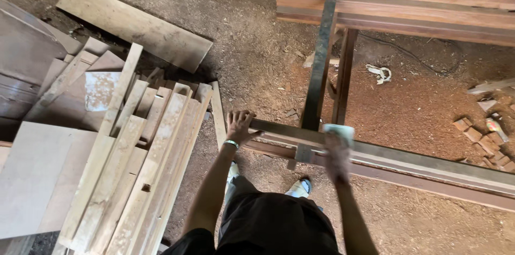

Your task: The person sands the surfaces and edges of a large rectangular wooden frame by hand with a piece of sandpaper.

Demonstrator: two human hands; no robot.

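Here, working from what sits closest to me outward:

Legs and feet: I see dark trousers at the bottom edge and a light shoe (303,186) on the sawdust floor (257,62), just under the frame.

Left hand: my left hand (238,126) lies on the near end of the wooden frame (429,166), fingers spread and curled over its end; a pale wristband (231,143) sits at the wrist.

Right hand: my right hand (337,153) presses flat on a pale green sanding block (339,132), fingers laid together over it; the hand is blurred, so I cannot tell how tightly it holds.

Sanding block: it rests on the top face of the frame's near rail, right where an upright member joins it.

Wooden frame: dark timber, its near rail running from my left hand off toward the lower right; two uprights run away from me to the far rail (397,3), which is reddish and stepped.

Lumber stack: to my left, a pile of pale planks (139,164) lies lengthwise, close beside the frame's end without touching my hand.

Wide board: farther left, a broad board (134,24) lies slanted on the floor beyond the stack.

Offcuts: at the right edge, small wood blocks (483,137) lie scattered on the reddish dust.

Rag: a whitish scrap (380,72) lies on the floor inside the frame.
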